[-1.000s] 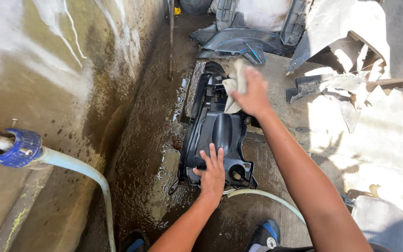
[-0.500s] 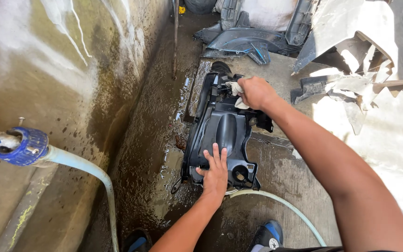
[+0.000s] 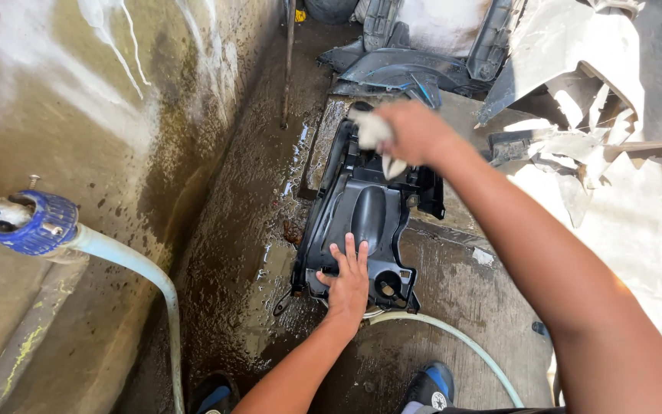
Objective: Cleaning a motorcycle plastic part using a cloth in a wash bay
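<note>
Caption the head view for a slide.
Left hand steadies a black plastic panel on wet concrete while the right hand presses a pale rag on its far end.

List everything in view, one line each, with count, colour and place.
panel: one, black plastic, on the wet floor, centre
rag: one, white, at the panel's far end
hose: one, pale, from the tap down along the wall; a pale length also curves across the floor near the shoes
tap: one, blue collar, left edge
wall: one, stained concrete, left
floor: wet concrete
body parts: several, dark blue-grey, top centre
broken parts: several, white, top right
shoes: two, dark with blue, bottom edge
left hand: flat on the panel's near end
right hand: gripping the rag
</note>
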